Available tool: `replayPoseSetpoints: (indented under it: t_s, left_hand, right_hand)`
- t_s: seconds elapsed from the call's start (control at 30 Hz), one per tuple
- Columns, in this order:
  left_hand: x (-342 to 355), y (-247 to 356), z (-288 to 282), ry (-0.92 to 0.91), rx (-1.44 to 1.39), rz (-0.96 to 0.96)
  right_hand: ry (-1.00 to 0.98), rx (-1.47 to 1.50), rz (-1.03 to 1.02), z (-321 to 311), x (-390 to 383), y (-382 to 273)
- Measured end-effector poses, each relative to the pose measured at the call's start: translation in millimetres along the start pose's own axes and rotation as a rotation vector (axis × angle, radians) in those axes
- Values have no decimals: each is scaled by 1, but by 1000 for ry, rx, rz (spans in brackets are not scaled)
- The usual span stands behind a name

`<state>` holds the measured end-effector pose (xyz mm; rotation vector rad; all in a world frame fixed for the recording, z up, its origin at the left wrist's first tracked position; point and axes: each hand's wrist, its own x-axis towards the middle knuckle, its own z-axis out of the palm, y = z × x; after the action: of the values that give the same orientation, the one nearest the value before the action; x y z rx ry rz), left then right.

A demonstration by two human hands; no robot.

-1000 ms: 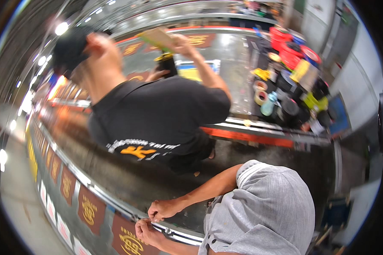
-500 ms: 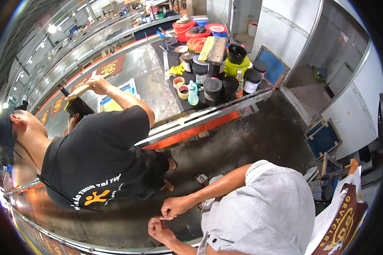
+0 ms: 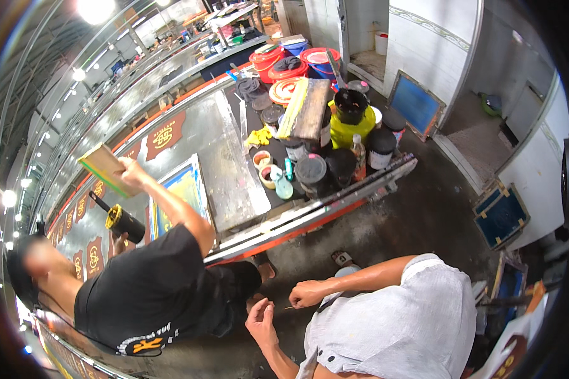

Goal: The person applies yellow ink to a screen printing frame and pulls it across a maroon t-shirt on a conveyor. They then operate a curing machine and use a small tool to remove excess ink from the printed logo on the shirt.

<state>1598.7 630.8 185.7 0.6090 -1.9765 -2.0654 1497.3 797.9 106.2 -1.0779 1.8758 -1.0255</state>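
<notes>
My right hand (image 3: 307, 292) is closed on a thin light stick (image 3: 289, 307) in front of my grey shirt. Just lower and to the left is my left hand (image 3: 261, 321), fingertips pressed together, with anything between them too small to make out. A co-worker in a black shirt (image 3: 145, 284) bends over the long printing table at the left. One of their hands holds a wooden squeegee (image 3: 104, 164) with a green edge, the other a black container (image 3: 125, 224) with yellow at its mouth.
A framed screen (image 3: 177, 196) lies on the table near brown printed pieces (image 3: 164, 136). At its right end stand several buckets (image 3: 265, 58), tubs, tape rolls (image 3: 262, 161) and bottles. Screens (image 3: 499, 211) lean by the white wall and doorway on the right.
My view has swung toward the table's right end. My hands have drawn apart and a thin stick now shows. The co-worker's squeegee and black container have shifted.
</notes>
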Motion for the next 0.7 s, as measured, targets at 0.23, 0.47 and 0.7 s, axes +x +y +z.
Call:
replayPoseSetpoints:
  t_s: [0.23, 0.47, 0.7]
  left_hand:
    - [117, 117, 188, -255, 448, 490]
    - [264, 186, 340, -572, 802, 1021]
    - [335, 183, 430, -671, 1262, 951]
  right_hand:
    - [123, -94, 277, -119, -73, 102]
    - [325, 22, 346, -169, -113, 140]
    - [525, 167, 320, -170, -136, 176]
